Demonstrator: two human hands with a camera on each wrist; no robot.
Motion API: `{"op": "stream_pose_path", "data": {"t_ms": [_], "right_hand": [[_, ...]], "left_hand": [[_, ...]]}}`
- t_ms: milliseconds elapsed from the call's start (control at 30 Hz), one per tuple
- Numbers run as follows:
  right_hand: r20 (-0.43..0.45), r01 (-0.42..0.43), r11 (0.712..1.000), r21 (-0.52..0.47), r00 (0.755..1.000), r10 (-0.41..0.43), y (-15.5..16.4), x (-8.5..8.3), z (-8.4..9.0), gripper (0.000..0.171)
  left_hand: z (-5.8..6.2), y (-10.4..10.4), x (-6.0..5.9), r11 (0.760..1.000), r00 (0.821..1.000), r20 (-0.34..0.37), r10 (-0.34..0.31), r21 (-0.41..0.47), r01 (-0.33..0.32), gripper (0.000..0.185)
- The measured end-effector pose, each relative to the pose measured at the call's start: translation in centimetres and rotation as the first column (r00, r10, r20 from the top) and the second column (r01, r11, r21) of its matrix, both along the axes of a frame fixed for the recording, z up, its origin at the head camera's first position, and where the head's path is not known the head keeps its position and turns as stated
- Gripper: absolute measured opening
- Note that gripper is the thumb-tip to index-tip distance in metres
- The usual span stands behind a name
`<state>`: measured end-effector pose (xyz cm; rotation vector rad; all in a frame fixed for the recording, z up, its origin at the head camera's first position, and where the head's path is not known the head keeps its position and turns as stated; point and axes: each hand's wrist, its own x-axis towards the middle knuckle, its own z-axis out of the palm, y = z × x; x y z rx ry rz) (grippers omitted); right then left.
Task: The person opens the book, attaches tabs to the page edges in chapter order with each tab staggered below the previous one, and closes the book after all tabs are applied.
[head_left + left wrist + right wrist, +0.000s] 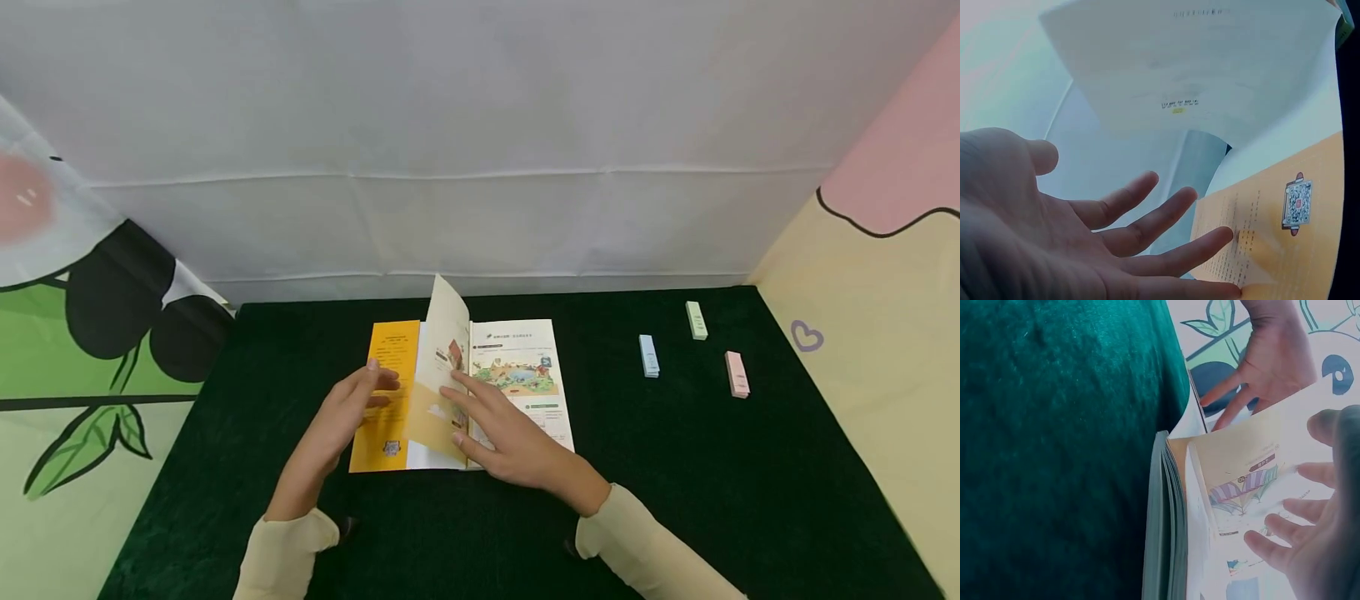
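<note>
An open book (517, 335) lies on the dark green cloth, with printed pictures on its right page. One leaf (444, 329) stands raised near the spine, leaning left. Spread fingers of my right hand (506, 433) lie against the raised leaf's right side; contact at each fingertip is hard to tell. My left hand (347, 410) hovers at the yellow flap (393, 350) on the book's left side, palm turned toward the leaf. In the left wrist view the left hand (1110, 240) has its fingers extended and grips nothing, with its lower fingertips close to or touching the yellow flap (1272, 250).
Right of the book lie three small labelled blocks: blue (648, 357), green (696, 321) and pink (737, 374). A white fabric wall (480, 225) rises behind the table's far edge, and printed panels stand at both sides.
</note>
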<state>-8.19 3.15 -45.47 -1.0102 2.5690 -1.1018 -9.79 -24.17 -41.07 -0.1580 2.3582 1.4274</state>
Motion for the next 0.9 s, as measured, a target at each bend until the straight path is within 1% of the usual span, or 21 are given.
{"op": "stream_pose_path", "data": {"t_ms": [133,333,400,467,533,633,733,800,900], "right_hand": [[-0.021,-0.029,0.998,0.052,0.999,0.03,-0.7,0.0,-0.5,0.058],[-0.014,-0.067,0.994,0.08,0.998,0.069,-1.4,-0.1,-0.9,0.057],[-0.01,-0.078,0.993,0.093,0.997,0.079,-1.5,-0.1,-0.9,0.057],[0.002,-0.082,0.991,0.107,0.997,0.083,-1.5,-0.2,-0.8,0.057],[0.026,-0.07,0.991,0.113,0.997,0.067,-1.4,-0.2,-0.7,0.057],[0.068,-0.017,0.996,0.09,0.998,0.011,-0.9,-0.1,-0.4,0.055],[0.092,0.08,0.996,0.039,0.992,-0.083,0.0,-0.1,-0.1,0.052],[0.084,0.15,0.989,0.009,0.985,-0.151,0.7,-0.1,-0.1,0.05],[0.069,0.263,0.965,-0.002,0.962,-0.263,1.6,-0.2,-0.3,0.045]], "left_hand": [[-0.5,-0.1,0.1,1.0,1.0,0.0,-0.015,0.011,0.015,0.083],[-0.7,-0.1,0.2,1.0,1.0,0.006,0.0,0.026,0.0,0.081],[-0.8,-0.2,0.1,1.0,1.0,0.006,0.006,0.01,-0.006,0.075],[-1.0,-0.3,0.1,1.0,1.0,-0.002,0.011,-0.019,-0.011,0.064],[-1.3,-0.4,0.0,0.999,1.0,-0.011,0.012,-0.045,-0.013,0.053],[-1.8,-0.5,0.1,0.997,0.999,-0.023,0.022,-0.069,-0.024,0.045],[-2.2,-0.6,0.1,0.992,0.998,-0.041,0.045,-0.118,-0.05,0.044],[-2.5,-0.6,0.1,0.984,0.997,-0.05,0.061,-0.167,-0.069,0.042],[-2.8,-0.6,0.0,0.963,0.996,-0.056,0.073,-0.254,-0.085,0.042]]}}
